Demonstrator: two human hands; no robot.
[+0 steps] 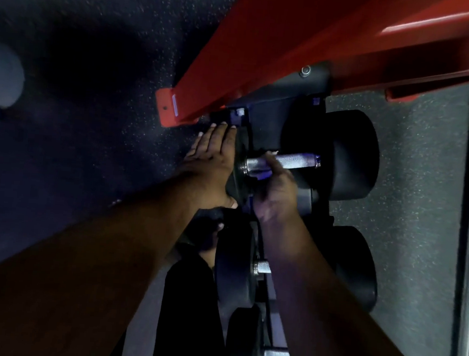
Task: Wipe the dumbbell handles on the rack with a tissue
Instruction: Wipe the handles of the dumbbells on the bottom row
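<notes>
Curled round the metal handle (290, 161) goes our right hand (275, 193), fingers wrapped over the bar close to its left end, and a scrap of pale tissue (271, 153) just peeks out above the knuckles, pressed against the steel. We can't see how much tissue sits under the palm; the hand hides it.

Our left hand (213, 159) lies flat and straight-fingered against the outer face of the dumbbell's left weight (239, 161), thumb hooked under its lower edge, gripping nothing. The bar runs on rightward, bare and knurled, into the big black right weight (341, 155).

That dumbbell (348, 172) sits on the dark rack (269, 113), topmost of the ones we can see. Below it on the same rack, a second dumbbell (361, 266) shows a stub of handle beside our right forearm, and a third (242, 344) pokes in at the bottom edge with its own bit of shiny bar.

Red frame (266, 48) slants across the upper part of the view, its foot planted just beside our left fingertips. Speckled dark floor (83, 53) spreads to the left, a greyer speckled stretch to the right of the weights.
</notes>
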